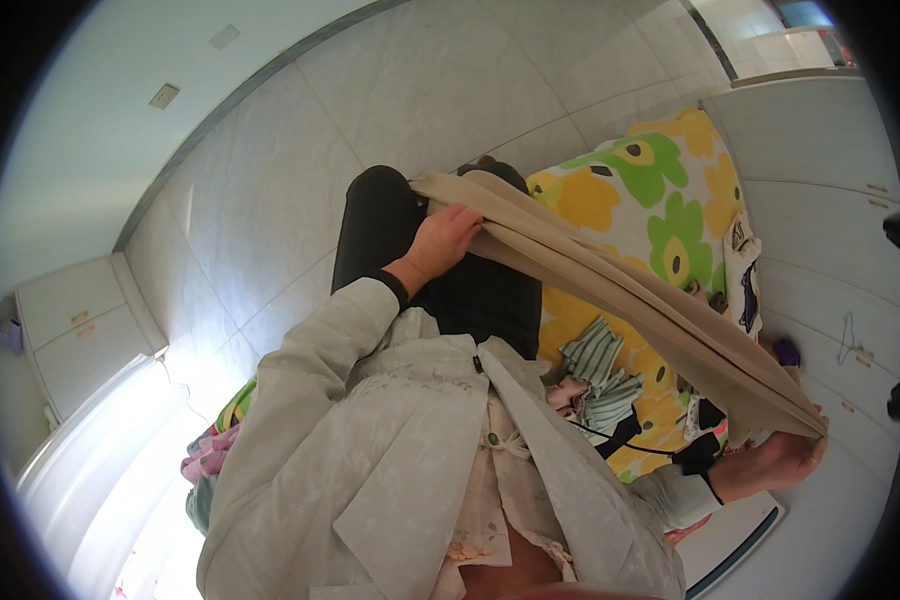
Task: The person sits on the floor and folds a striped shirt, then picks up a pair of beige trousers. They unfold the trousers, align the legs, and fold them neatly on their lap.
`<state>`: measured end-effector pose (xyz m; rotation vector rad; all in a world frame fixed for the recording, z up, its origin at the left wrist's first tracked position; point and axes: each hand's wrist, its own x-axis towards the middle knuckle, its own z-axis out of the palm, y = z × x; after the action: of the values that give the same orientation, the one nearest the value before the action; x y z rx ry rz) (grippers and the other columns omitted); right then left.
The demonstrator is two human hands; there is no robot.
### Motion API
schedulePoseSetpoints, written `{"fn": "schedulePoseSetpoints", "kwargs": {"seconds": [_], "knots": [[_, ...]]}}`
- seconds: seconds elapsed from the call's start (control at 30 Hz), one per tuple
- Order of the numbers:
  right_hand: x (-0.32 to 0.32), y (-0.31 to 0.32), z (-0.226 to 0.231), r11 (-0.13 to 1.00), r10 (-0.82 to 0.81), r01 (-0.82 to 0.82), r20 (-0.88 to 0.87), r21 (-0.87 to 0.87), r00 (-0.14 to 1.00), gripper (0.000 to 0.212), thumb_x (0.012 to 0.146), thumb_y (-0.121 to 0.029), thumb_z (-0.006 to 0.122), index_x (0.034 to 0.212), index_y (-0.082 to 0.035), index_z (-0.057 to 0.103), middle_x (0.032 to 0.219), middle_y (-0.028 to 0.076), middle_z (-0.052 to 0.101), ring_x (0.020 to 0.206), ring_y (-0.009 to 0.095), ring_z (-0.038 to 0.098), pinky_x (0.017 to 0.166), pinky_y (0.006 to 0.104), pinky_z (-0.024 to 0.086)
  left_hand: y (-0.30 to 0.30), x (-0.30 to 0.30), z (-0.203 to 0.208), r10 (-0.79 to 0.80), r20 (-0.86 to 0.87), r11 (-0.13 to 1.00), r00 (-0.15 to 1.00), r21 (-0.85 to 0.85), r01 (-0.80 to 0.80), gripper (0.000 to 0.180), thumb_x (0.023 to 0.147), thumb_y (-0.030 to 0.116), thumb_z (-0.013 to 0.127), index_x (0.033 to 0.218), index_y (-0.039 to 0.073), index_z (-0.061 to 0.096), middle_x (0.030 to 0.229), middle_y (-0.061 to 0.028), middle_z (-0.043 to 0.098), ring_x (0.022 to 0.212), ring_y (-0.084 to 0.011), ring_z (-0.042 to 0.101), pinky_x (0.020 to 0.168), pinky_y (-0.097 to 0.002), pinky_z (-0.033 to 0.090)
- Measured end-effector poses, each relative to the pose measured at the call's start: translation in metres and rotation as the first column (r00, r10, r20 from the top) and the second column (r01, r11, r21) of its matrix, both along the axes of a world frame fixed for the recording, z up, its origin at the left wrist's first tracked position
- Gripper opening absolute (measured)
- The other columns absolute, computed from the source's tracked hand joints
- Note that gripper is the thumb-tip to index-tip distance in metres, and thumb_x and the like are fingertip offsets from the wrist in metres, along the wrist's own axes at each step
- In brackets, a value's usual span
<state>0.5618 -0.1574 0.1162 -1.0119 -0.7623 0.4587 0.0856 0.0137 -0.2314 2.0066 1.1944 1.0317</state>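
A pair of tan trousers (610,285) is stretched lengthwise across my lap and over the bed, running from upper left to lower right. My left hand (445,240) is closed on the cloth near one end, above my dark-clad knees. At the far right my right hand (775,462) grips the other end at its corner, arm reached out to the side. Long creases run along the cloth between the two hands. Beneath it lies a bedspread (660,190) with yellow and green flowers.
A green striped cloth (602,375) and small dark garments lie on the bedspread beside me. A white and dark garment (742,270) rests at its right edge. Pale cabinets (810,150) line the right side. Coloured clothes (210,455) are heaped at my left, near a white curtain (100,450).
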Motion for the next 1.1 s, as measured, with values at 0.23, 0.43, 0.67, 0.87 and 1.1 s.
{"fn": "schedulePoseSetpoints", "kwargs": {"seconds": [0.23, 0.43, 0.67, 0.87, 1.1], "knots": [[0.003, 0.002, -0.005, 0.999, -0.038, 0.038, 0.012, -0.034, 0.999, 0.038, 0.090, -0.019, 0.051, 0.112, 0.011, 0.058, 0.117, 0.027, 0.056, 0.116, 0.037, 0.051, 0.104, 0.0506, 0.037, 0.005, 0.013, -0.004, 0.012, -0.126, 0.993, 0.992, 0.116, 0.002, 0.028, 0.070, 0.013, 0.069, 0.092, 0.008, 0.054, 0.086, -0.0117, 0.057, 0.080, -0.0346, 0.058, 0.070, -0.0427, 0.047], [0.002, 0.004, -0.010, 0.974, -0.215, 0.216, 0.024, -0.064, 0.976, 0.038, 0.090, -0.019, 0.050, 0.112, 0.011, 0.058, 0.117, 0.027, 0.057, 0.115, 0.037, 0.052, 0.103, 0.0505, 0.038, 0.011, 0.027, -0.005, 0.098, -0.200, 0.980, 0.975, 0.191, -0.059, 0.028, 0.066, 0.012, 0.066, 0.089, 0.010, 0.052, 0.083, -0.0101, 0.056, 0.078, -0.0323, 0.058, 0.071, -0.0420, 0.047], [0.006, 0.006, -0.015, 0.964, -0.229, 0.235, 0.059, -0.127, 0.972, 0.038, 0.091, -0.020, 0.048, 0.112, 0.011, 0.058, 0.116, 0.026, 0.057, 0.113, 0.037, 0.053, 0.101, 0.0502, 0.040, 0.017, 0.017, -0.015, 0.169, -0.111, 0.966, 0.979, 0.218, -0.142, 0.023, 0.069, 0.010, 0.064, 0.089, 0.010, 0.054, 0.085, -0.0097, 0.057, 0.079, -0.0330, 0.058, 0.071, -0.0423, 0.046], [0.016, 0.005, -0.022, 0.983, -0.108, 0.110, 0.026, -0.145, 0.994, 0.034, 0.090, -0.020, 0.051, 0.109, 0.007, 0.060, 0.110, 0.021, 0.061, 0.107, 0.032, 0.057, 0.097, 0.0461, 0.044, 0.015, 0.005, -0.009, 0.072, -0.079, 0.989, 0.994, 0.138, -0.061, 0.016, 0.073, 0.010, 0.066, 0.084, 0.012, 0.055, 0.083, -0.0071, 0.056, 0.082, -0.0304, 0.056, 0.075, -0.0400, 0.043], [0.010, 0.009, -0.026, 0.956, -0.242, 0.248, 0.052, -0.155, 0.969, 0.033, 0.090, -0.020, 0.052, 0.109, 0.006, 0.060, 0.110, 0.020, 0.061, 0.107, 0.031, 0.058, 0.096, 0.0452, 0.045, 0.014, -0.007, 0.000, -0.121, -0.066, 0.992, 0.991, -0.031, 0.119, 0.017, 0.069, 0.007, 0.067, 0.077, 0.011, 0.053, 0.076, -0.0051, 0.056, 0.080, -0.0278, 0.056, 0.073, -0.0387, 0.042]]}}
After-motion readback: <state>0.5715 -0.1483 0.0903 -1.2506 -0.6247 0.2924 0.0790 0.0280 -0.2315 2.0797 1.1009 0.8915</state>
